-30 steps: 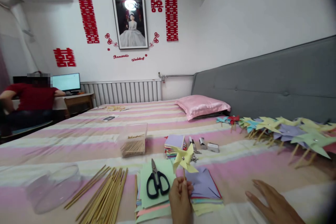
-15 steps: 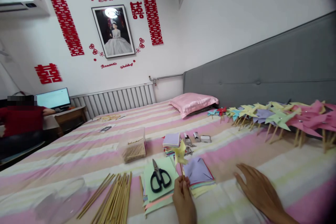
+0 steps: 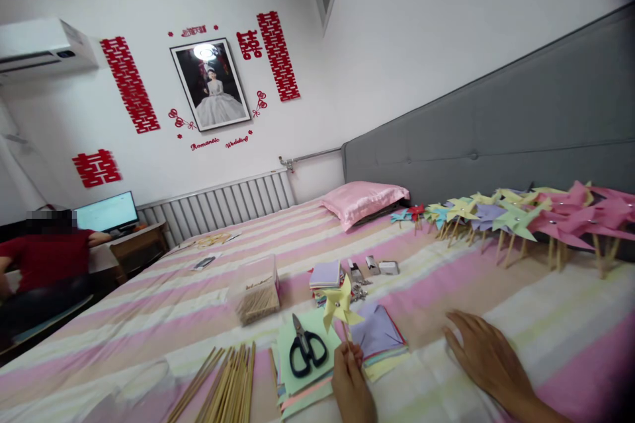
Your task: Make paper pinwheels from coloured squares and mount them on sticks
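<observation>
A yellow paper pinwheel (image 3: 338, 304) on a thin wooden stick stands upright in my left hand (image 3: 352, 380), whose fingers pinch the stick. My right hand (image 3: 489, 357) lies on the striped bedspread with its fingers stretched out, holding nothing. Just left of my left hand, black-handled scissors (image 3: 307, 350) rest on green paper sheets (image 3: 290, 337) atop a pile. Purple paper squares (image 3: 377, 330) top another pile just behind my left hand. Several wooden sticks (image 3: 231, 383) lie in a bundle at the lower left.
Finished pinwheels (image 3: 516, 218) in several colours stand along the grey headboard (image 3: 446, 125). Farther back are a clear box of short sticks (image 3: 258, 297), small paper squares (image 3: 325, 274), small metal boxes (image 3: 389, 268) and a pink pillow (image 3: 364, 201). A person in red (image 3: 44, 251) sits at a desk.
The view has tilted up slightly. The yellow pinwheel has turned to face me more, still in my left hand. My right hand keeps its place on the bedspread.
</observation>
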The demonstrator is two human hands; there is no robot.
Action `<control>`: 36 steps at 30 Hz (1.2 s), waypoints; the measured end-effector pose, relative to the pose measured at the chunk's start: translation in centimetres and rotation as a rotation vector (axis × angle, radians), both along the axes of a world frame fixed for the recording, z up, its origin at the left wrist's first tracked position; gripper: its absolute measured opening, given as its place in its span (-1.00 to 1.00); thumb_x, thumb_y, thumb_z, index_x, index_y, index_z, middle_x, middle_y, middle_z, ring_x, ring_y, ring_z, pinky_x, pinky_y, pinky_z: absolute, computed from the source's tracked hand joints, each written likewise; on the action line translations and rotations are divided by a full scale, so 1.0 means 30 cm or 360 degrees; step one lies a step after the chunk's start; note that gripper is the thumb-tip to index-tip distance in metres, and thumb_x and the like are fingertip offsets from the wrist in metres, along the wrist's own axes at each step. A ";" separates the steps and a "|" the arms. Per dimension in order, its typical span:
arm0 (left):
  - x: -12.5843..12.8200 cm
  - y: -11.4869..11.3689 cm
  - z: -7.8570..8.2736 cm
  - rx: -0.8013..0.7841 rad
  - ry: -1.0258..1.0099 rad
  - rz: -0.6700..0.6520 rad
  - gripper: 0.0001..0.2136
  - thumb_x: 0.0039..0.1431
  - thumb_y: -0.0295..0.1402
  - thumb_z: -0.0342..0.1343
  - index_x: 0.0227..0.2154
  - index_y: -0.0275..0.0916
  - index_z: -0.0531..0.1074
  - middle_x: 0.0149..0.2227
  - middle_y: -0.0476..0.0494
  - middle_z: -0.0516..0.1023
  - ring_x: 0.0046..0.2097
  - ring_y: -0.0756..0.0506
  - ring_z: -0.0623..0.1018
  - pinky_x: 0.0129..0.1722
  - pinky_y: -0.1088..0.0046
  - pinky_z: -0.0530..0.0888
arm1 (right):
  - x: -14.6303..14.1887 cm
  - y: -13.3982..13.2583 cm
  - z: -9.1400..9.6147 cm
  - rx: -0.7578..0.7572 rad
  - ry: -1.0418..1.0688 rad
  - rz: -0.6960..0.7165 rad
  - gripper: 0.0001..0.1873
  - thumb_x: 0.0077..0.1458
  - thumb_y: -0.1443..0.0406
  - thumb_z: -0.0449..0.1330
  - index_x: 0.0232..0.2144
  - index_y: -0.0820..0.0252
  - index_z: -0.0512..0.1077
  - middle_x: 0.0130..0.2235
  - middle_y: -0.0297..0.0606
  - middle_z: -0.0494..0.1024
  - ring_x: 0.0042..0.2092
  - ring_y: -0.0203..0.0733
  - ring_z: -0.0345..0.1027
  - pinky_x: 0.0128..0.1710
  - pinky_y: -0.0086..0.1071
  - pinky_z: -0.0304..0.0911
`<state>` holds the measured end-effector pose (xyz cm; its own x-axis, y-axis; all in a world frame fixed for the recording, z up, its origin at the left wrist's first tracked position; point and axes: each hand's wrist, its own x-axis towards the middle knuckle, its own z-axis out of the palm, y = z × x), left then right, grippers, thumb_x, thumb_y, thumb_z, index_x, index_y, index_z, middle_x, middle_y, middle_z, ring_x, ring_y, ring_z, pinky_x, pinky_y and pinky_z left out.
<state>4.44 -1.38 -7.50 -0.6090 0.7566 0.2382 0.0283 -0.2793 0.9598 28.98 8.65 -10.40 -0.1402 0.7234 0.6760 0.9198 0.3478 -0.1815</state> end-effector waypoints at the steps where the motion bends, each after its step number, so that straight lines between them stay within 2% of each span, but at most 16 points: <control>1: -0.002 0.001 -0.003 0.0001 0.0007 -0.0002 -0.70 0.09 -0.11 0.08 -0.34 -0.30 0.42 -0.38 -0.09 0.56 -0.31 -0.09 0.56 -0.21 0.22 0.45 | 0.000 0.000 0.001 0.0001 0.0002 0.0000 -0.62 0.10 0.21 0.02 -0.15 0.32 0.46 -0.13 -0.05 0.56 -0.08 0.04 0.38 -0.07 -0.12 0.18; 9: -0.003 0.013 -0.029 0.0018 0.0027 0.0075 -0.70 0.10 -0.11 0.07 -0.34 -0.28 0.42 -0.41 -0.07 0.57 -0.33 -0.09 0.56 -0.25 0.25 0.45 | 0.001 0.004 0.000 0.0016 0.0013 0.0001 -0.63 0.11 0.20 0.00 -0.16 0.30 0.46 -0.14 -0.05 0.56 -0.09 0.03 0.38 -0.08 -0.13 0.18; 17: 0.032 0.014 -0.001 0.0046 0.0001 0.0235 -0.67 0.07 -0.05 0.05 -0.39 -0.26 0.42 -0.45 -0.09 0.56 -0.38 -0.09 0.55 -0.30 0.29 0.44 | 0.001 0.006 -0.001 0.0033 0.0009 0.0002 -0.63 0.10 0.20 0.02 -0.16 0.30 0.45 -0.14 -0.06 0.56 -0.09 0.02 0.38 -0.08 -0.14 0.17; 27: 0.025 0.026 -0.021 0.0041 0.0044 0.0264 -0.64 0.07 -0.02 0.03 -0.38 -0.27 0.41 -0.45 -0.08 0.55 -0.39 -0.09 0.55 -0.29 0.26 0.43 | 0.001 0.001 0.007 0.0031 0.0007 0.0003 -0.64 0.10 0.20 0.03 -0.17 0.30 0.46 -0.14 -0.05 0.56 -0.09 0.03 0.38 -0.09 -0.15 0.17; 36: 0.034 0.019 -0.004 0.0047 0.0039 0.0264 -0.67 0.08 -0.05 0.04 -0.40 -0.26 0.42 -0.47 -0.07 0.55 -0.40 -0.08 0.55 -0.31 0.29 0.43 | 0.000 0.002 0.009 0.0032 0.0011 0.0005 -0.64 0.09 0.22 0.03 -0.17 0.31 0.46 -0.14 -0.05 0.56 -0.10 0.03 0.38 -0.08 -0.15 0.17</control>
<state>5.47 -0.81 -7.61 -0.7189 0.6383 0.2751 0.0996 -0.2971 0.9497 28.99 8.71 -10.13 -0.1376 0.7092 0.6914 0.9174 0.3545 -0.1811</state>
